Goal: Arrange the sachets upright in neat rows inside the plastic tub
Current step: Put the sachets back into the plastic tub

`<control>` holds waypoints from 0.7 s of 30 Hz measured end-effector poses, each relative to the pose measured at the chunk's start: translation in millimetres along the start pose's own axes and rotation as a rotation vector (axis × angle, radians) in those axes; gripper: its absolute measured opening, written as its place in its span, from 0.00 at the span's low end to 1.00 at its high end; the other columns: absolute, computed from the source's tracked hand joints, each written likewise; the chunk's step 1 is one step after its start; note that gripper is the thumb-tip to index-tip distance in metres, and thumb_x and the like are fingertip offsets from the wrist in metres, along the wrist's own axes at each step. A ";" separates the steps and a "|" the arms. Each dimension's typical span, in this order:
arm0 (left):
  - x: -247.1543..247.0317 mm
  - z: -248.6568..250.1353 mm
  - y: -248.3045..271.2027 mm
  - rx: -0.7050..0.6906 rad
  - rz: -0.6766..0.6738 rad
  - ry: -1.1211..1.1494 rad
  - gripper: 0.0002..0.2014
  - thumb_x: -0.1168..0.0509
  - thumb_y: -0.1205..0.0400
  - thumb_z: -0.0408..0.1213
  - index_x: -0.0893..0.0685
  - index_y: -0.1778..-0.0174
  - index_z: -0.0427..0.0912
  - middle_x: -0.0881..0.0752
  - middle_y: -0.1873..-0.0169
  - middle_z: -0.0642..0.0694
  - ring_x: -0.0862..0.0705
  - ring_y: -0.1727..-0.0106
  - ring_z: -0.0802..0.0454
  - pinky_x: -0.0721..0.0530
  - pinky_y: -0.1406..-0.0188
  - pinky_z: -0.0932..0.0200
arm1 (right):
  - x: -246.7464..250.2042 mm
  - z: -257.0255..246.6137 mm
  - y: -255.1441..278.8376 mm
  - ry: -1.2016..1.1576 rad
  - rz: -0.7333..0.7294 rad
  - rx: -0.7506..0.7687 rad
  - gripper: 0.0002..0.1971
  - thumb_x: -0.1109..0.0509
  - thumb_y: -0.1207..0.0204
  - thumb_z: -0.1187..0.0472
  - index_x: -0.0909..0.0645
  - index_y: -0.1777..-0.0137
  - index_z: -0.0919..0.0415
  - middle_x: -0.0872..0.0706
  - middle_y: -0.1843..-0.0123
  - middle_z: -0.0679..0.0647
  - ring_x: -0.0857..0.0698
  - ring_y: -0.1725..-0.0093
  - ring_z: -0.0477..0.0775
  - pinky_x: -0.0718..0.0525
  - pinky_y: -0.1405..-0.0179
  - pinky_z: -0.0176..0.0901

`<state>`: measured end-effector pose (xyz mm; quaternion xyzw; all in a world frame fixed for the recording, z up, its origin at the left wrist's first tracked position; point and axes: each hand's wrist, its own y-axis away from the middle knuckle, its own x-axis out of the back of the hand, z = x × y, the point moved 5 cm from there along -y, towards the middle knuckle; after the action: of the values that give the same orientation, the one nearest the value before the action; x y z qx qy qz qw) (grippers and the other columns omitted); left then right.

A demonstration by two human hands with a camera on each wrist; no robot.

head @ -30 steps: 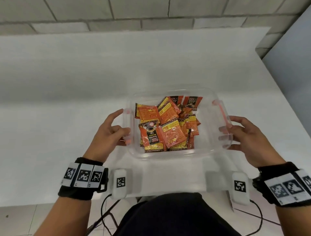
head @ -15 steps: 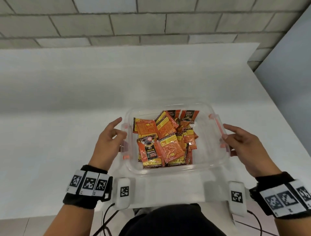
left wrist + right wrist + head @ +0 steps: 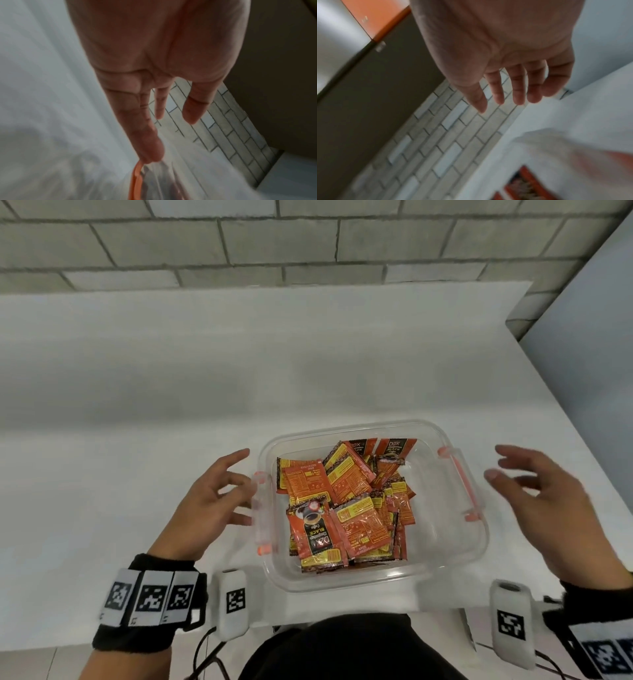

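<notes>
A clear plastic tub with orange side latches stands on the white table near its front edge. Several orange and black coffee sachets lie in a loose jumbled heap in its left and middle part, mostly flat. My left hand is open beside the tub's left latch, fingers spread, close to it or just touching. My right hand hovers open to the right of the tub, apart from the right latch. In the left wrist view my left hand's fingers are straight above the orange latch. The right wrist view has my right hand's fingers spread and empty.
The white table runs back to a grey brick wall. A blue-grey panel stands at the right. Two white tagged clamps sit on the table's front edge, with cables below.
Both hands have let go of the tub's sides and opened; the right hand has drawn away to the right. The tub sits lower in view as the head camera tilted up.
</notes>
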<state>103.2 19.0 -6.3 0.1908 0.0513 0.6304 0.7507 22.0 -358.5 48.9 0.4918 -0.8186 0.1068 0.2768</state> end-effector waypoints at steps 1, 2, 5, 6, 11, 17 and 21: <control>3.6 1.5 0.5 -0.004 0.006 0.006 0.24 0.35 0.18 0.31 0.24 0.30 0.59 0.15 0.54 0.43 0.11 0.55 0.43 0.12 0.62 0.52 | -4.0 -12.5 0.8 -0.098 -0.021 -0.001 0.11 0.29 0.23 0.58 0.17 0.43 0.45 0.14 0.50 0.45 0.16 0.53 0.49 0.19 0.55 0.43; 6.9 3.0 0.4 -0.007 0.007 0.000 0.24 0.35 0.18 0.31 0.23 0.31 0.61 0.15 0.52 0.44 0.11 0.54 0.44 0.12 0.62 0.51 | -14.8 -23.6 1.9 -0.196 -0.099 -0.045 0.09 0.29 0.23 0.58 0.16 0.46 0.47 0.13 0.51 0.46 0.16 0.53 0.50 0.18 0.56 0.45; 14.0 8.9 0.4 -0.020 0.003 -0.054 0.23 0.33 0.19 0.34 0.21 0.33 0.65 0.17 0.47 0.49 0.11 0.54 0.47 0.11 0.62 0.50 | -62.2 -39.0 5.8 -0.152 -0.441 -0.255 0.13 0.31 0.23 0.51 0.18 0.39 0.45 0.19 0.33 0.49 0.19 0.40 0.51 0.19 0.47 0.52; 13.9 11.3 -0.5 -0.020 -0.012 -0.071 0.22 0.33 0.19 0.36 0.21 0.34 0.65 0.17 0.47 0.50 0.10 0.55 0.48 0.11 0.62 0.50 | -74.5 -38.9 5.4 -0.072 -0.503 -0.325 0.20 0.32 0.23 0.46 0.23 0.31 0.45 0.27 0.24 0.47 0.24 0.32 0.53 0.22 0.39 0.56; 1.6 14.4 -4.2 -0.021 -0.052 -0.091 0.17 0.29 0.21 0.37 0.17 0.38 0.57 0.15 0.53 0.45 0.10 0.64 0.45 0.12 0.69 0.58 | -105.3 -28.0 -0.9 0.017 -0.603 -0.563 0.34 0.41 0.23 0.34 0.42 0.18 0.43 0.47 0.15 0.47 0.45 0.17 0.62 0.42 0.26 0.77; 0.4 8.5 -5.5 -0.021 -0.017 -0.065 0.18 0.28 0.21 0.34 0.17 0.39 0.58 0.15 0.59 0.44 0.11 0.69 0.46 0.11 0.68 0.60 | -140.8 -26.6 5.7 0.012 -0.657 -0.590 0.38 0.41 0.25 0.30 0.44 0.18 0.42 0.41 0.16 0.51 0.41 0.19 0.63 0.42 0.28 0.75; 0.8 9.1 -7.1 -0.023 -0.035 -0.066 0.20 0.29 0.22 0.30 0.17 0.38 0.56 0.15 0.61 0.40 0.11 0.70 0.45 0.11 0.68 0.57 | -170.6 -24.9 12.8 -0.036 -0.683 -0.518 0.33 0.37 0.25 0.37 0.38 0.21 0.45 0.27 0.23 0.50 0.27 0.26 0.62 0.33 0.25 0.64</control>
<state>112.9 16.9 -0.3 0.2022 0.0226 0.6110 0.7650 81.6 -213.8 -24.6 0.6506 -0.6132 -0.2089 0.3964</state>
